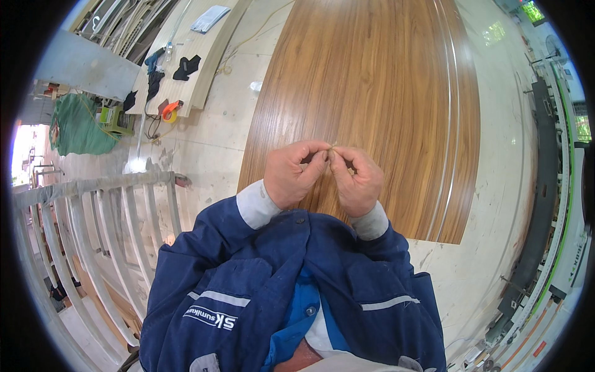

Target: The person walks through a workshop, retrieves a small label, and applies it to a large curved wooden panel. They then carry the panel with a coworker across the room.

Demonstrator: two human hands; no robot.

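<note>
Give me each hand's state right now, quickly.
Left hand: closed, fingertips pinching a tiny pale piece, too small to identify.
Right hand: closed, fingertips pinching what looks like the same piece.

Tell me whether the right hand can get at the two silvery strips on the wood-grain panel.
Probably yes: only bare panel appears to lie between the right hand and the silvery strips. But it seems to be pinching a small yellowish thing with the left hand, which may need releasing first.
</note>
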